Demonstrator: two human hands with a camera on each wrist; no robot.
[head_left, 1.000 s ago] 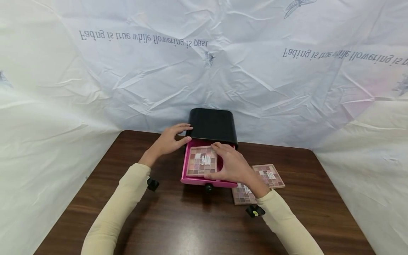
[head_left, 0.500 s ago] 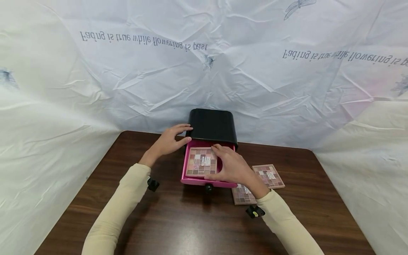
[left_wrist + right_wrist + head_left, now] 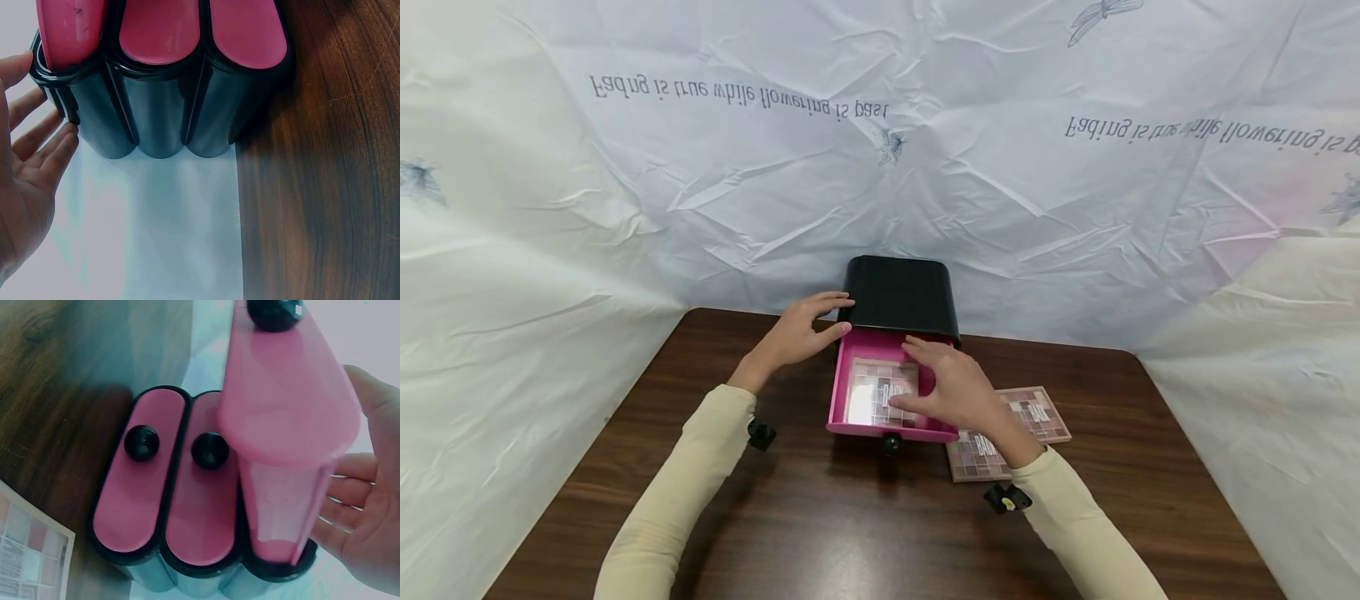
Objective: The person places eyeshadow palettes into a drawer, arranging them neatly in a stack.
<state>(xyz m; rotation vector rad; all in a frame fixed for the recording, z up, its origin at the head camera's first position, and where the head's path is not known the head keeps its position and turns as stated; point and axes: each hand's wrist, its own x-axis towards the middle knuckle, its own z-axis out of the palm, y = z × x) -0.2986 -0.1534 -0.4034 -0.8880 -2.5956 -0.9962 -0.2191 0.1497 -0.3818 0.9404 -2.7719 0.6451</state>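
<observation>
— Moved since the earlier head view: the flat, glossy, rectangular palette [image 3: 874, 388] w/ pink-brown grid & white "BACK" lettering. It's now seen lying lower, within the bright-pink plastic drawer [image 3: 861, 430], its L part whitened by glare.

— And the bare R hand [image 3: 958, 385]?

— Released, appar.: the palette was pinched by it earlier, whereas thumb & fingers are now parted over the drawer's R side. The palette is overlapped by the thumb tip; whether it's touched can't be told.

— Bare L hand [image 3: 797, 333]?

— Unclenched, w/ nothing gripped; fingers are laid along the L side of the glossy black plastic cabinet [image 3: 898, 292]. Its position is unchanged.

— Cabinet details, pls?

— Three-tiered. The top drawer, w/ round black knob [image 3: 891, 444], is pulled out; the middle pink drawer [image 3: 197, 531] & bottom pink drawer [image 3: 125, 503] are pushed in (R wrist view).

— Surroundings?

— On the dark-brown wood-grain table [image 3: 850, 533], R of the cabinet, a nearer matching palette [image 3: 973, 460] & a farther matching palette [image 3: 1041, 417] are seen, both partly hidden by the R arm. Behind, a creased white sheet [image 3: 737, 208] w/ flipped lettering is hung.
</observation>
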